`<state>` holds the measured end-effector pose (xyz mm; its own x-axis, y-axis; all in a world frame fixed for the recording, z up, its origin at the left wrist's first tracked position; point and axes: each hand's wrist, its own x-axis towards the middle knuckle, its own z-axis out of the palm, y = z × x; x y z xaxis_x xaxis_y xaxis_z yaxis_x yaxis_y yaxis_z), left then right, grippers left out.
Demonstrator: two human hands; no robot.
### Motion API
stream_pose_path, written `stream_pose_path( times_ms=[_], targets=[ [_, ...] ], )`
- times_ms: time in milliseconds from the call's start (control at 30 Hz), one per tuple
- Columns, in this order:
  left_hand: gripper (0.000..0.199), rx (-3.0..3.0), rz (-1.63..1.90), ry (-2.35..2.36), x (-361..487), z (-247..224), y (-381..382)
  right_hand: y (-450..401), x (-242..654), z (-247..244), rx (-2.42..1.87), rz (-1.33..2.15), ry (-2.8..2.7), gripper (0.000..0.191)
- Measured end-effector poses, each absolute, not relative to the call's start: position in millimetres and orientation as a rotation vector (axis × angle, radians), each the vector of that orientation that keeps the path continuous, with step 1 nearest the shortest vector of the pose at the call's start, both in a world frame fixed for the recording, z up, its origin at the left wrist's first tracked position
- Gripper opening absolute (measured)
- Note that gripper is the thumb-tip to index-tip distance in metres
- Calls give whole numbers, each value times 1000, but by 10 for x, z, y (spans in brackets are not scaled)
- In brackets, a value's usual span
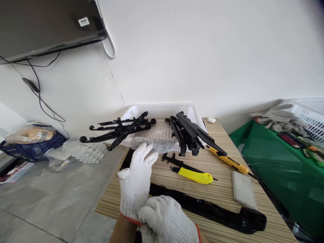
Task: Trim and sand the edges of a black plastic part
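Note:
My left hand [136, 180], in a white knit glove with a red-edged cuff, is raised over the table's near left with its fingers apart and nothing in them. My right hand [168, 217], gloved alike, is closed at the left wrist, pinching the left glove's cuff [130, 218]. Right of the hands lies a long black plastic part [202, 206]. Beyond it are a yellow utility knife [194, 176] with its blade out and a dark caliper [181, 163]. Behind them, a white basket [162, 108] holds black plastic parts in two piles [126, 130] and a grey speckled strip [158, 144].
A yellow-handled tool [229, 161] with a cord and a pale rectangular block [243, 189] lie on the table's right side. A green-covered surface [273, 162] with gloves [280, 118] stands further right. Bags [35, 145] rest on the floor at left, below a wall-mounted screen [50, 27].

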<state>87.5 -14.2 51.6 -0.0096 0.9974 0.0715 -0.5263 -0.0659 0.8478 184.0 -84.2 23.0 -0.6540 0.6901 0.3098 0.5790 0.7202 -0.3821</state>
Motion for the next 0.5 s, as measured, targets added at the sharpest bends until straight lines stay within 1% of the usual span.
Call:
stream_pose_path(
  times_ms=[67, 100, 233, 400, 500],
  targets=[
    [74, 787, 1450, 625, 897, 531, -191, -864, 1789, 233, -934, 388, -2564, 11],
    [74, 730, 1457, 572, 896, 541, -220, -878, 1754, 226, -908, 407, -2610, 14],
    [65, 591, 1545, 529, 849, 605, -320, -913, 1629, 165, -860, 467, -2748, 19],
    [69, 780, 1568, 651, 845, 609, -294, -900, 1614, 128, -845, 510, -2707, 18],
    [70, 1073, 1539, 875, 831, 555, -265, -901, 1672, 182, -858, 488, -2608, 15]
  ],
)
